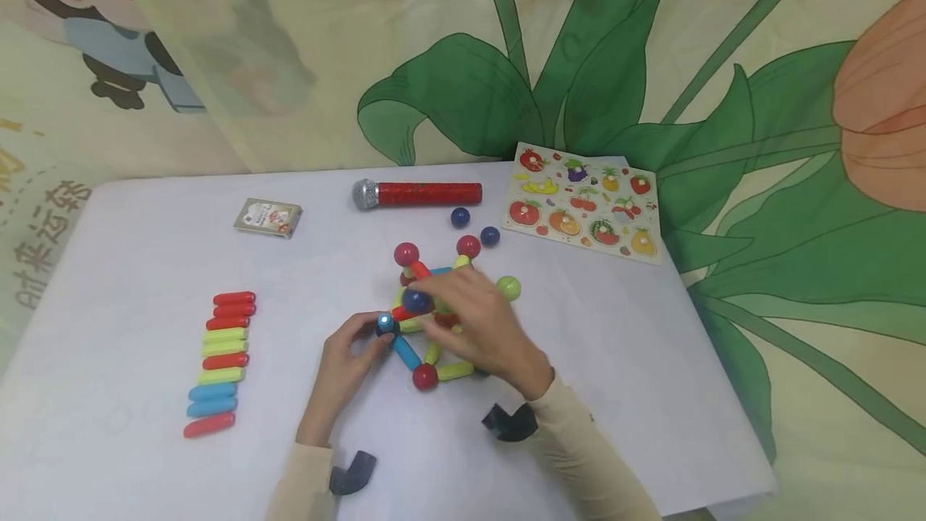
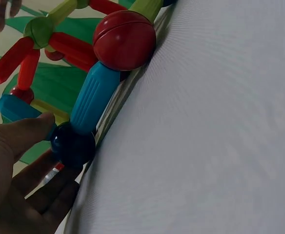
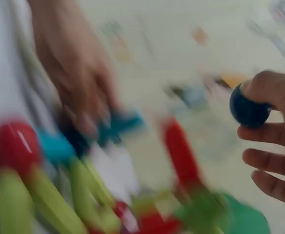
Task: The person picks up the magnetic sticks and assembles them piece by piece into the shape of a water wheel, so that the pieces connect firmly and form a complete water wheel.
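A structure of coloured rods and balls stands on the table, with a red ball [image 1: 425,377] at its near corner. My left hand [image 1: 340,368] grips a dark blue ball [image 2: 73,144] at the left corner, thumb on one side and fingers beneath. From that ball a blue rod [image 2: 18,108] sticks upward, and another blue rod [image 2: 94,97] runs to the red ball. Over the structure, my right hand [image 1: 481,324] pinches a separate blue ball [image 3: 250,107] between thumb and fingertips. A red rod [image 3: 180,151] slants up from a green ball below it. The right wrist view is blurred.
Loose red, yellow-green and blue rods [image 1: 224,362] lie in a column at left. Behind the structure are two blue balls [image 1: 460,218], a red toy microphone [image 1: 427,194] and a fruit puzzle board [image 1: 586,203]. A small card box [image 1: 268,218] lies at back left.
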Motion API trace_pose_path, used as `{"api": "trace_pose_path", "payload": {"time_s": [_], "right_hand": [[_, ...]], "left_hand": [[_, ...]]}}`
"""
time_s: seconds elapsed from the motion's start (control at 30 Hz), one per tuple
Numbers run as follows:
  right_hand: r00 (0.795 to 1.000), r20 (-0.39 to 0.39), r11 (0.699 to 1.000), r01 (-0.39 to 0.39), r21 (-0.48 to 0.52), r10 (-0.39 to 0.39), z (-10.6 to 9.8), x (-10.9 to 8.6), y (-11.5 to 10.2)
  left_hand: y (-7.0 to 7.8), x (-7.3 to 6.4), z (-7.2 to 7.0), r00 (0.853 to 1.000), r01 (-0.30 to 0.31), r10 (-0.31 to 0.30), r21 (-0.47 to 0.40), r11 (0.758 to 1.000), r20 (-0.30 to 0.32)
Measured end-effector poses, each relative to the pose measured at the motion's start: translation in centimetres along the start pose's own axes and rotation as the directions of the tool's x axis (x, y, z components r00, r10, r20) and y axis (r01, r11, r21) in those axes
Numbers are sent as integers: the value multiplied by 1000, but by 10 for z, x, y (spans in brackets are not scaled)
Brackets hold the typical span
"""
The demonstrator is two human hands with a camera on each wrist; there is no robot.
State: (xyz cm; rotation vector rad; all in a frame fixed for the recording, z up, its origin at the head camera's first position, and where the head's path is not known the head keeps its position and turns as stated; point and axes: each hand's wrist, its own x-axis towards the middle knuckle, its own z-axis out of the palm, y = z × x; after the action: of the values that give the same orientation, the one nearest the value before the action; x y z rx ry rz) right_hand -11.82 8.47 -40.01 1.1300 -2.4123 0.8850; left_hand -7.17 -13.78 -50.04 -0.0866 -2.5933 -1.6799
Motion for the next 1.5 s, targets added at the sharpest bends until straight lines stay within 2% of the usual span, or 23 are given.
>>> {"api": "trace_pose_path", "payload": {"time_s": [0.07, 0.1, 0.23, 0.4, 0.57, 0.7, 0.83, 0.93, 1.03, 1.1, 1.2, 1.27, 1.33, 1.4, 1.5], "right_hand": [[991, 94, 993, 100, -57, -94, 16, 7, -14], [985, 128, 988, 127, -88, -115, 24, 10, -18], [975, 200, 975, 136, -178, -99, 44, 14, -23], [972, 226, 961, 118, -250, -60, 49, 13, -22], [971, 232, 959, 110, -262, -48, 48, 13, -21], [982, 185, 964, 93, -249, -46, 43, 6, -22], [998, 64, 983, 32, -180, -21, 31, -18, -21], [997, 0, 992, -70, -103, 71, 25, -45, -17], [986, -15, 981, -165, -107, 164, 28, -74, -7], [976, -17, 965, -215, -152, 215, 32, -92, -1], [952, -39, 935, -304, -183, 302, 38, -114, 8], [923, -42, 911, -385, -146, 383, 41, -125, 11], [888, -31, 884, -459, -88, 458, 43, -131, 13], [860, -13, 859, -510, -42, 509, 44, -134, 13], [841, 4, 841, -540, -8, 540, 45, -135, 13]], "left_hand": [[-1, 0, 1, 1000, -24, 24, -17, 1000, -2], [-2, -1, 1, 999, -37, 37, -26, 999, -2], [-3, -2, 2, 999, -43, 43, -40, 998, 0], [-5, -2, 2, 999, -45, 45, -35, 998, -1], [-5, 0, 1, 998, -61, 61, -27, 998, -13], [-3, 1, 1, 998, -54, 54, -19, 998, -11], [0, -1, 1, 1000, -18, 18, 7, 1000, 1], [-1, -2, -1, 1000, 2, -3, 28, 1000, 11], [-3, -4, -4, 1000, 15, -15, 45, 999, 5], [-3, -7, -9, 1000, 29, -29, 61, 998, -6], [-2, -17, -20, 997, 77, -73, 105, 992, -39], [-1, -28, -32, 989, 135, -124, 152, 979, -82], [0, -40, -47, 973, 203, -178, 179, 963, -145], [3, -55, -64, 946, 280, -233, 209, 937, -225], [4, -78, -91, 891, 367, -262, 248, 897, -370]]}}
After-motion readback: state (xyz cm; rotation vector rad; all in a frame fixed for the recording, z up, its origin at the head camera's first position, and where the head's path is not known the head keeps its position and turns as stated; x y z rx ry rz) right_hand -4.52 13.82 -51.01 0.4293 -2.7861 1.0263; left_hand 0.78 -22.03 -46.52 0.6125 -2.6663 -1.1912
